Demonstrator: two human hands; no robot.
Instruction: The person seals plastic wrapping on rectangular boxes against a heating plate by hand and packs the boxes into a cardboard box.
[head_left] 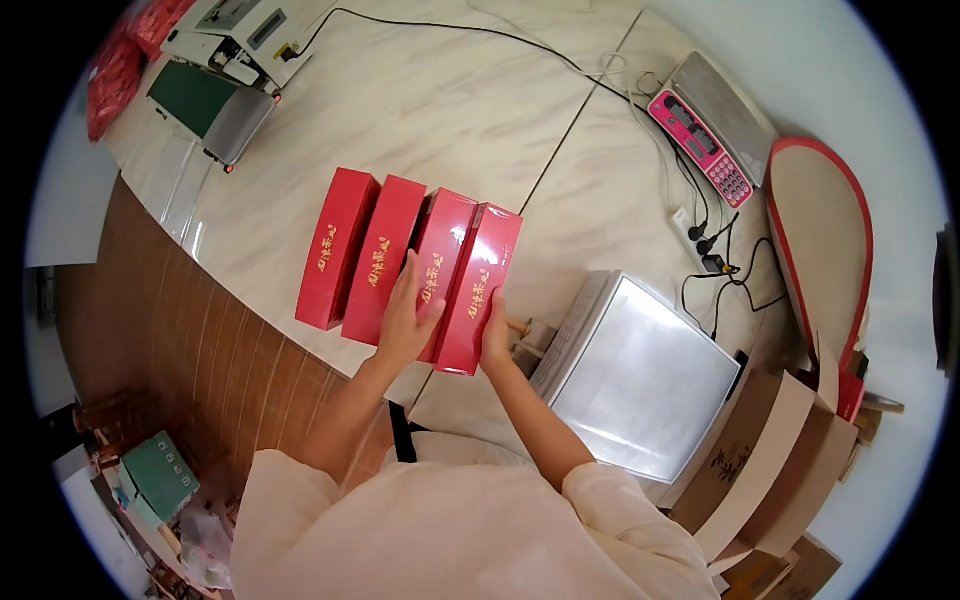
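Several long red gift boxes (pixel 385 250) with gold lettering stand side by side in a row on the marble-patterned table. My left hand (pixel 405 320) has its fingers in by the left side of the third box (pixel 445 245), with the thumb across its front. Against the right side of the rightmost box (pixel 482 290), which looks glossy as if film-wrapped, lies my right hand (pixel 496 335). These two boxes are gripped together between my hands. The leftmost box (pixel 337 250) is untouched, with a narrow gap beside it.
A machine with a green belt (pixel 205 100) stands at the far left. To the right are a silver-topped box-like device (pixel 640 375), a pink scale (pixel 700 145), a power strip (pixel 695 240) with cables, a red-rimmed tray (pixel 825 230) and an open cardboard box (pixel 760 460).
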